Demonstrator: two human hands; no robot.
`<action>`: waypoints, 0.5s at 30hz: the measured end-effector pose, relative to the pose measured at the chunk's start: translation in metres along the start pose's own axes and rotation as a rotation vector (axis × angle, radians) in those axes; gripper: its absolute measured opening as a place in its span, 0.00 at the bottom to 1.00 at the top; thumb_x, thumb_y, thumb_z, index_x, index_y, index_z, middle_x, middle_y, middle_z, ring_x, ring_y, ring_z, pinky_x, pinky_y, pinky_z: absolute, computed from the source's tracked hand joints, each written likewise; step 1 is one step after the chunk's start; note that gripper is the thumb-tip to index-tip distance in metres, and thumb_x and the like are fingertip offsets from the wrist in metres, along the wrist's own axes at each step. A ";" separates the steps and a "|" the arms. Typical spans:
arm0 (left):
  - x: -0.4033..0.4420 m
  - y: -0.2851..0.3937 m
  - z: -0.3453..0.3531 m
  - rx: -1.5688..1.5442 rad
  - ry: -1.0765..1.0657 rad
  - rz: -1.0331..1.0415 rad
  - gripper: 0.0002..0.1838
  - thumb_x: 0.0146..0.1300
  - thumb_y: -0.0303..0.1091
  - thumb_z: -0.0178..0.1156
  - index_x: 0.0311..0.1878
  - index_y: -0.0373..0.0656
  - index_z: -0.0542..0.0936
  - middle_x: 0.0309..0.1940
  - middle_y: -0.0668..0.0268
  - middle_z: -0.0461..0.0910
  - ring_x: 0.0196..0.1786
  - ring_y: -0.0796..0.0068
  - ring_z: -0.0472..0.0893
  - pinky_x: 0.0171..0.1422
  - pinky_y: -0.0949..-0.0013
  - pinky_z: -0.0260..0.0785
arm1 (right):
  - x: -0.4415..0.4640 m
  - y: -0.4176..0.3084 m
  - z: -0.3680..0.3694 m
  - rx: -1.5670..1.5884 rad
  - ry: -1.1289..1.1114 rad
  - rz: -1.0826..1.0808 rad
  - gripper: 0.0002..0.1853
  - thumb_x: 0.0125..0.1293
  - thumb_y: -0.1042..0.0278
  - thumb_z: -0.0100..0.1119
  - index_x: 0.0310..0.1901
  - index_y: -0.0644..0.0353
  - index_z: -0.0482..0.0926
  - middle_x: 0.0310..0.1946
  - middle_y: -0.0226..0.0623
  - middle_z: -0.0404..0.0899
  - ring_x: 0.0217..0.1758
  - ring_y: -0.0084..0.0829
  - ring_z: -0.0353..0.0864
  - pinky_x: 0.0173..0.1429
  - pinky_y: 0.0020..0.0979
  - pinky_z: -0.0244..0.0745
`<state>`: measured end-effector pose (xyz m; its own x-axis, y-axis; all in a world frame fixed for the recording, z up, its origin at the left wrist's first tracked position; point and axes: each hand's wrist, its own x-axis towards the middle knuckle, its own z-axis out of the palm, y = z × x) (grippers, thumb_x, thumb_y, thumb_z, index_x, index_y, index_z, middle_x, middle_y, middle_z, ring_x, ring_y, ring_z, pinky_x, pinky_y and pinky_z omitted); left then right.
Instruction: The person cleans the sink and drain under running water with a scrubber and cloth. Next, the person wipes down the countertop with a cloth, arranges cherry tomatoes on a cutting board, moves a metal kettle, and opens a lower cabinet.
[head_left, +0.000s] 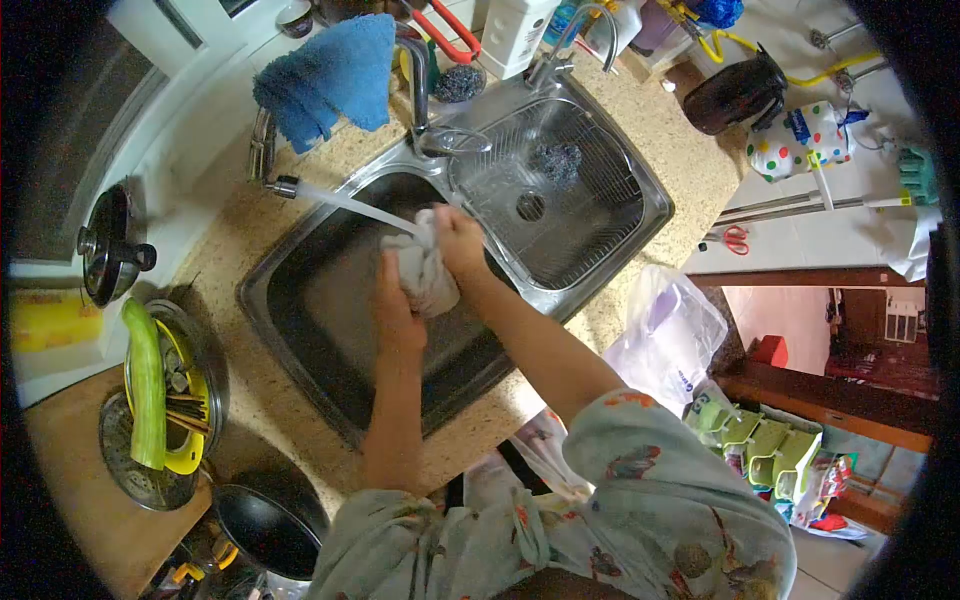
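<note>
Table (268,400): double sink (325,285) inset. Both forearms (393,410) cross the sink's near edge. White cloth (424,275), bunched, over the left basin near its right edge. Left hand (398,308) and right hand (461,242) grip it from opposite sides.

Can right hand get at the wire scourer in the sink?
Probably yes: nothing visible stands between the right hand and the wire scourer, though it would likely have to release the white cloth.
</note>
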<state>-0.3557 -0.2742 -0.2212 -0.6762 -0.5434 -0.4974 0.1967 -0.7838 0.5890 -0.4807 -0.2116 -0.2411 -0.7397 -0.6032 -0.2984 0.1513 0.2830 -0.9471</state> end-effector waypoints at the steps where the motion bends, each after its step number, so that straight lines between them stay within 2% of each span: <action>1: -0.003 0.004 0.007 0.001 -0.002 0.002 0.27 0.69 0.52 0.54 0.62 0.42 0.68 0.56 0.61 0.74 0.55 0.66 0.78 0.56 0.59 0.73 | -0.004 -0.002 -0.003 0.038 0.131 0.184 0.28 0.71 0.45 0.50 0.62 0.58 0.70 0.59 0.42 0.74 0.59 0.37 0.75 0.64 0.40 0.70; 2: -0.009 0.010 0.021 0.000 0.058 0.120 0.27 0.69 0.49 0.54 0.63 0.42 0.67 0.57 0.61 0.73 0.56 0.66 0.77 0.57 0.59 0.73 | -0.014 0.011 -0.001 0.037 0.136 0.179 0.28 0.71 0.45 0.50 0.62 0.58 0.70 0.59 0.42 0.74 0.59 0.37 0.75 0.64 0.40 0.70; 3: -0.012 0.014 0.033 -0.007 0.119 0.241 0.26 0.69 0.47 0.55 0.64 0.41 0.66 0.59 0.61 0.72 0.57 0.65 0.76 0.57 0.59 0.73 | -0.028 0.039 0.003 0.482 0.113 0.203 0.31 0.70 0.40 0.48 0.63 0.58 0.70 0.56 0.42 0.76 0.57 0.37 0.77 0.62 0.38 0.72; 4: -0.015 0.014 0.039 -0.014 0.116 0.244 0.26 0.69 0.47 0.55 0.64 0.41 0.66 0.59 0.61 0.72 0.57 0.65 0.76 0.57 0.59 0.73 | -0.035 0.036 0.003 0.702 0.096 0.210 0.32 0.69 0.37 0.47 0.63 0.57 0.70 0.55 0.41 0.77 0.56 0.37 0.78 0.61 0.37 0.73; 5: -0.020 0.012 0.041 0.107 0.103 0.240 0.25 0.70 0.45 0.55 0.63 0.41 0.66 0.59 0.60 0.71 0.58 0.65 0.75 0.58 0.59 0.72 | -0.041 0.035 0.003 0.922 0.080 0.224 0.34 0.69 0.35 0.46 0.63 0.57 0.70 0.54 0.41 0.78 0.54 0.38 0.79 0.60 0.36 0.73; 7: -0.030 0.001 0.043 0.237 0.093 0.238 0.24 0.70 0.43 0.54 0.63 0.40 0.66 0.60 0.60 0.71 0.59 0.65 0.74 0.59 0.59 0.72 | -0.044 0.027 0.001 1.017 -0.293 0.338 0.36 0.68 0.31 0.42 0.64 0.55 0.69 0.59 0.41 0.74 0.58 0.38 0.76 0.63 0.38 0.71; 8: -0.035 -0.010 0.043 0.103 0.024 0.138 0.24 0.70 0.43 0.54 0.63 0.40 0.66 0.60 0.60 0.71 0.59 0.64 0.74 0.59 0.59 0.72 | -0.028 0.026 -0.004 1.037 -0.458 0.271 0.37 0.68 0.32 0.43 0.65 0.56 0.66 0.62 0.41 0.71 0.61 0.38 0.74 0.64 0.40 0.70; 9: -0.036 -0.016 0.041 -0.030 -0.043 0.039 0.24 0.71 0.42 0.53 0.63 0.39 0.66 0.60 0.60 0.71 0.59 0.64 0.75 0.60 0.59 0.71 | -0.024 0.028 -0.004 1.046 -0.466 0.273 0.37 0.68 0.32 0.43 0.65 0.56 0.66 0.62 0.41 0.71 0.61 0.38 0.74 0.64 0.40 0.70; 11: -0.028 -0.020 0.028 -0.042 -0.064 0.067 0.26 0.70 0.44 0.54 0.64 0.38 0.65 0.60 0.61 0.71 0.60 0.65 0.74 0.62 0.58 0.71 | -0.032 -0.004 -0.003 1.173 -0.250 0.196 0.35 0.70 0.36 0.44 0.63 0.59 0.68 0.57 0.40 0.75 0.57 0.40 0.77 0.62 0.40 0.72; 12: -0.020 -0.018 0.017 -0.138 -0.090 -0.041 0.27 0.70 0.47 0.54 0.64 0.39 0.65 0.60 0.61 0.71 0.61 0.64 0.73 0.62 0.57 0.70 | -0.039 -0.028 -0.001 1.176 -0.168 0.116 0.25 0.71 0.48 0.52 0.59 0.61 0.73 0.48 0.36 0.80 0.49 0.34 0.80 0.55 0.34 0.76; 13: -0.009 -0.016 0.009 -0.234 -0.127 -0.144 0.29 0.69 0.50 0.53 0.65 0.39 0.65 0.60 0.61 0.71 0.62 0.64 0.73 0.63 0.56 0.69 | -0.033 -0.025 -0.002 1.174 -0.170 0.116 0.25 0.71 0.48 0.52 0.59 0.61 0.73 0.48 0.36 0.80 0.49 0.34 0.80 0.55 0.34 0.76; 14: 0.002 -0.018 0.002 -0.237 -0.131 -0.139 0.29 0.69 0.50 0.53 0.65 0.39 0.65 0.60 0.61 0.71 0.62 0.64 0.73 0.63 0.56 0.69 | -0.025 -0.020 -0.005 0.927 -0.089 0.052 0.21 0.69 0.55 0.57 0.57 0.59 0.76 0.43 0.32 0.80 0.45 0.31 0.79 0.52 0.32 0.76; 15: 0.012 -0.020 -0.006 0.041 -0.009 -0.089 0.30 0.69 0.53 0.53 0.64 0.39 0.66 0.59 0.61 0.72 0.61 0.64 0.73 0.63 0.56 0.70 | -0.018 -0.015 -0.007 0.678 -0.011 -0.013 0.17 0.66 0.61 0.62 0.54 0.56 0.78 0.38 0.28 0.81 0.41 0.28 0.79 0.48 0.30 0.76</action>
<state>-0.3633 -0.2665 -0.2427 -0.6961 -0.4695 -0.5431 0.1065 -0.8156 0.5687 -0.4744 -0.1997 -0.2210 -0.7380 -0.6118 -0.2847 0.5233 -0.2525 -0.8138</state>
